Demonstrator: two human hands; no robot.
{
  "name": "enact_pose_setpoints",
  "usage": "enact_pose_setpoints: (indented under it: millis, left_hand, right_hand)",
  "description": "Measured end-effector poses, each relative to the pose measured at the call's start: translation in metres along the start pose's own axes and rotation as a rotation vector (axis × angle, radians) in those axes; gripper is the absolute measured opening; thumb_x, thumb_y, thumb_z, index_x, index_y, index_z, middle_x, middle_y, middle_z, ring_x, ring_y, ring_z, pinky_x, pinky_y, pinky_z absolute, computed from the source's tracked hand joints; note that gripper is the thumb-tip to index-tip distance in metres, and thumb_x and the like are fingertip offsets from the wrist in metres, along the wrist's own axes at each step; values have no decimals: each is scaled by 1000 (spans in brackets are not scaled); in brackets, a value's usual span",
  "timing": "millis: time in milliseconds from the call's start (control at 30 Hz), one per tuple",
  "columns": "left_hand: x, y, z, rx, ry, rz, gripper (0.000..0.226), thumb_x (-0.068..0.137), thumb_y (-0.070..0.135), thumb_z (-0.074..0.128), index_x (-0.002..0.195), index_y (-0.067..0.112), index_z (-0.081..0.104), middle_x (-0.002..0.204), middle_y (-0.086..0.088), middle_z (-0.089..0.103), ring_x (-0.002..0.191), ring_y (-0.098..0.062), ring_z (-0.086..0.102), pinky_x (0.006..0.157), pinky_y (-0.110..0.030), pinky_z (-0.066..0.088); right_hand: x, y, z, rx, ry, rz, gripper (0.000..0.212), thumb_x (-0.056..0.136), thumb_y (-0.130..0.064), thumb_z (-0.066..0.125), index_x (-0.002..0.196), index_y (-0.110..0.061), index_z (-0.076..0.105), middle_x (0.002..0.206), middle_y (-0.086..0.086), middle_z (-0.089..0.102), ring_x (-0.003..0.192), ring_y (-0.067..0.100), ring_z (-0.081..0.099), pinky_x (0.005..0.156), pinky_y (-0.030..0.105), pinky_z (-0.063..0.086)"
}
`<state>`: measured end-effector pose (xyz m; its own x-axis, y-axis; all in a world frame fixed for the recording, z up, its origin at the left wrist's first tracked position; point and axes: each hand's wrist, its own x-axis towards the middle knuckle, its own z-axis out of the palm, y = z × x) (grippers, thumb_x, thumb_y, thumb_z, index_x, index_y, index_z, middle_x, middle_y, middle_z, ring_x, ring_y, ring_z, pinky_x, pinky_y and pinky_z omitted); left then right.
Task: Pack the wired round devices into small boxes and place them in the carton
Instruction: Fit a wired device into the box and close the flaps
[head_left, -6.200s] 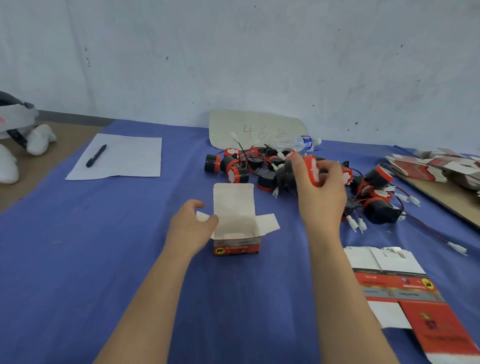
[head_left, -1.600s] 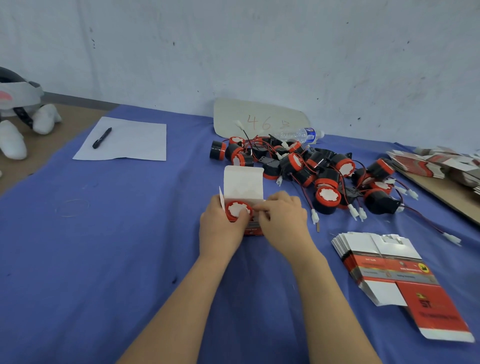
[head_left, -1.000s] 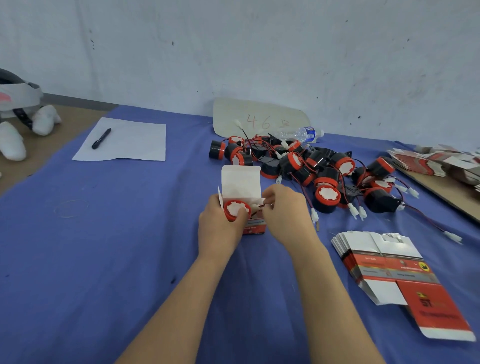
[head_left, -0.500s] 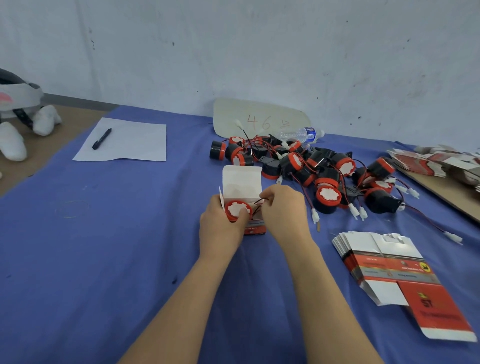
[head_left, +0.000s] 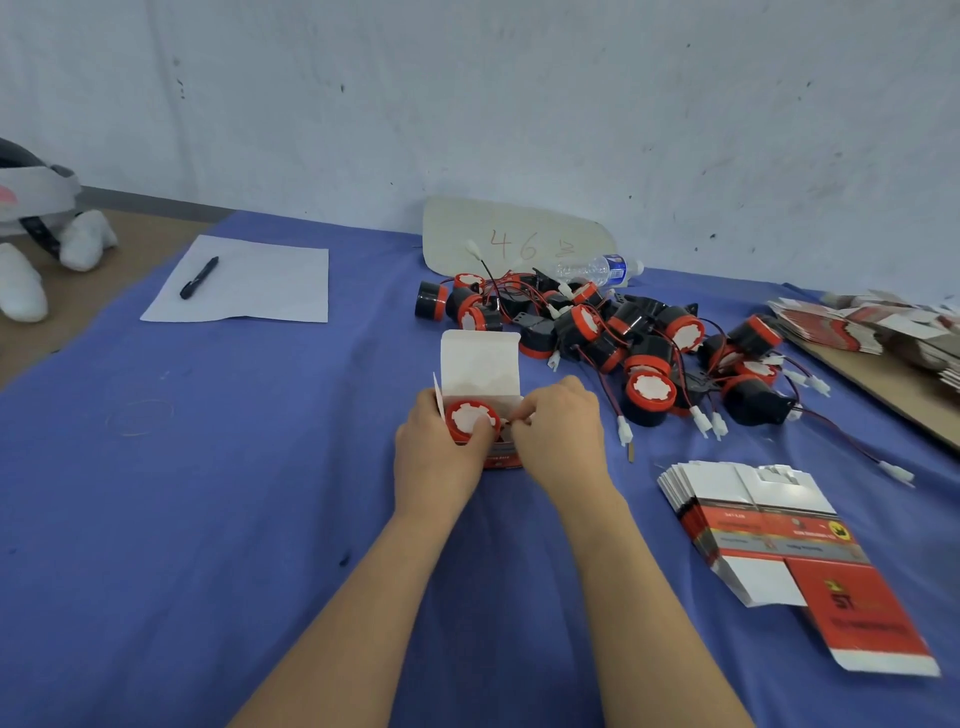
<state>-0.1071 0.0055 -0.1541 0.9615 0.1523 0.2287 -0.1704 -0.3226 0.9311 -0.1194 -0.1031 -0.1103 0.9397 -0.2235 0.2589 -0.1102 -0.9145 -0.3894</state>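
Right, left hand (head_left: 439, 457) grips the small box (head_left: 480, 364) to steady it. Right hand (head_left: 561, 431) pinches the wire (head_left: 513, 417) beside the round device (head_left: 471, 418), likely tucking it in.

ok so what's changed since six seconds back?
The round device went from the right hand, up by the pile, into the small box. The left hand now grips box and device; the right works at the opening. Flat box stack, paper and pen unchanged.
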Motion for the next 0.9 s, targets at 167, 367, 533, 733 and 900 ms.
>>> enact_pose_setpoints:
  millis: [167, 367, 533, 733, 900]
  left_hand:
    - [0, -1, 1, 1, 6, 2, 29, 86, 29, 66, 101, 25, 42, 106, 2, 59, 95, -16, 56, 69, -21, 43]
    - [-2, 0, 0, -21, 34, 62, 47, 85, 25, 68, 114, 24, 31, 110, 7, 45, 102, -17, 55, 78, -32, 54]
    - [-3, 0, -1, -26, -61, 204, 9, 92, 35, 55, 91, 26, 53, 109, 9, 45, 101, -7, 49, 75, -5, 40]
    - [0, -3, -5, -29, -51, 63, 30, 96, 9, 46, 125, 18, 46, 121, 1, 51, 106, -17, 53, 82, -23, 48]
    - [0, 0, -7, -182, -43, 18, 68, 93, 4, 52, 148, 23, 17, 115, 6, 57, 104, -7, 53, 80, -14, 45]
  right_hand:
    - [-3, 9, -6, -92, -79, -28, 33, 94, -27, 44, 70, -9, 58, 103, 4, 47, 100, 26, 40, 73, 31, 31]
    - [-4, 16, -3, 35, -171, -22, 44, 99, -28, 38, 58, -17, 48, 153, 3, 19, 128, 30, 24, 92, 33, 26]
    - [-3, 19, 6, 177, -49, -135, 34, 97, -13, 45, 68, -12, 62, 129, 12, 45, 130, 22, 34, 84, 24, 35]
    - [-6, 13, 16, 414, 185, -174, 31, 93, -11, 55, 124, -13, 55, 127, -4, 54, 88, 3, 52, 77, 19, 46]
    - [-5, 20, 18, 432, 75, -173, 20, 95, -28, 56, 99, -14, 69, 97, -4, 66, 92, 13, 58, 76, 23, 48]
